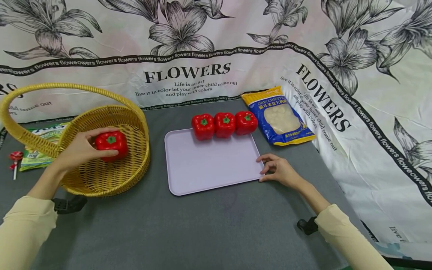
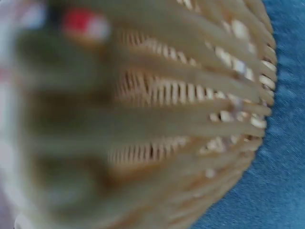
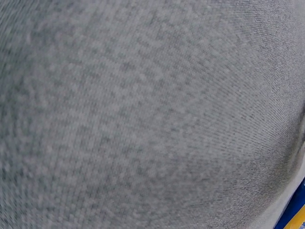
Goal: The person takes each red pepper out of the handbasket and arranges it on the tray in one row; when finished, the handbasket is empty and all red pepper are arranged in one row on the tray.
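Note:
My left hand [image 1: 81, 148] grips a red bell pepper [image 1: 113, 144] with a green stem, inside the yellow wicker basket [image 1: 101, 193]. The thumb and fingers lie on either side of the pepper. Close up, the blurred basket wall [image 2: 190, 109] fills most of the left wrist view, and the hand cannot be made out there. At the right edge of a pale lilac tray [image 1: 212, 161], my right hand [image 1: 281, 170] holds the rim near its front corner with bent fingers and thumb. Three more red bell peppers [image 1: 224, 125] stand in a row along the tray's back edge.
A blue and yellow orecchiette bag [image 1: 281, 116] lies right of the peppers; its corner shows in the right wrist view. Left of the basket are a green snack bag [image 1: 35, 159] and a red lollipop [image 1: 15, 159]. The basket's tall handle [image 1: 77, 87] arches overhead. Grey cloth [image 1: 189, 232] covers the table.

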Demonstrator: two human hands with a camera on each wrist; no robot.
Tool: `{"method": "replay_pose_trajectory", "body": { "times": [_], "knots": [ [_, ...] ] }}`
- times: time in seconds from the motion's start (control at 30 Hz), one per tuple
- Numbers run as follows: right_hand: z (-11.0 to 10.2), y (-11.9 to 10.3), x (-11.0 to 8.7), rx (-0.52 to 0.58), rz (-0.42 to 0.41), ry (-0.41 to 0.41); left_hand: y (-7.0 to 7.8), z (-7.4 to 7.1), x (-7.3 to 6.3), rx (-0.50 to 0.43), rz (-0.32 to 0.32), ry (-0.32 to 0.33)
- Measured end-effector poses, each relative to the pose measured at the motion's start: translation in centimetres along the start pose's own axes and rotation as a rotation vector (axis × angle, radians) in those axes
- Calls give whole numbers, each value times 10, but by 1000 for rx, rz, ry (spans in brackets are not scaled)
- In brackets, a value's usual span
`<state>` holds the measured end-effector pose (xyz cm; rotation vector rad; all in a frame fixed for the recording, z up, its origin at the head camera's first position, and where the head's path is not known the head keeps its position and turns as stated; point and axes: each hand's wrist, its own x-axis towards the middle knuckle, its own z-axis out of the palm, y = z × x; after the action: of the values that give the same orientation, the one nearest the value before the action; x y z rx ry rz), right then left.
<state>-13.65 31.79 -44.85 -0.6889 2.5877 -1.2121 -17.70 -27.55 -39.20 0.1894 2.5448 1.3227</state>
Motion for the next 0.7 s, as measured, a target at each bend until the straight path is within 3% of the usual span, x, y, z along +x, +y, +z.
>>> {"method": "replay_pose_trajectory", "body": {
  "times": [0.37, 0.7],
  "knots": [
    [1, 0, -1, 3, 14, -2, 13, -6, -5, -44, 45, 17],
    [-1, -2, 0, 13, 42, -9, 23, -14, -19, -78, 109, 20]
  ]
}}
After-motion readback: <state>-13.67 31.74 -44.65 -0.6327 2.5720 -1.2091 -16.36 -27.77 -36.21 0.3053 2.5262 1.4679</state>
